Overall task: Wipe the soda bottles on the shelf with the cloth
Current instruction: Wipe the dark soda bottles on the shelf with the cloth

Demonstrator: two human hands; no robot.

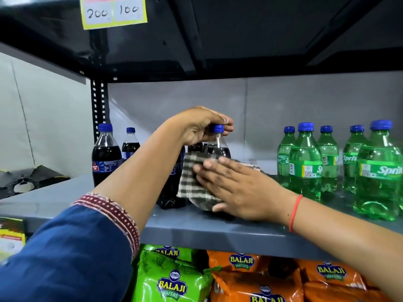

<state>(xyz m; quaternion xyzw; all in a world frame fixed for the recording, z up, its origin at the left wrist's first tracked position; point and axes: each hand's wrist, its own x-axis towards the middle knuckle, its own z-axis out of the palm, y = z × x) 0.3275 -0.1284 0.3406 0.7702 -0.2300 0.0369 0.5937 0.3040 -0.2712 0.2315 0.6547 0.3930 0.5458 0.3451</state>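
A dark cola bottle (218,147) with a blue cap stands in the middle of the grey shelf (218,234). My left hand (196,127) grips it from above, fingers closed around the cap and neck. My right hand (237,188) presses a grey and white striped cloth (192,182) flat against the bottle's body, fingers extended. Another dark bottle (172,201) stands just left of it, mostly hidden by my left forearm. Two more cola bottles (106,153) stand at the shelf's left end. Several green Sprite bottles (305,162) stand at the right.
A black perforated upright (99,103) rises behind the left cola bottles. The upper shelf overhangs close above, with a yellow price tag (113,12). Green and orange wafer bags (174,280) fill the shelf below. A yellow box (11,236) sits at lower left.
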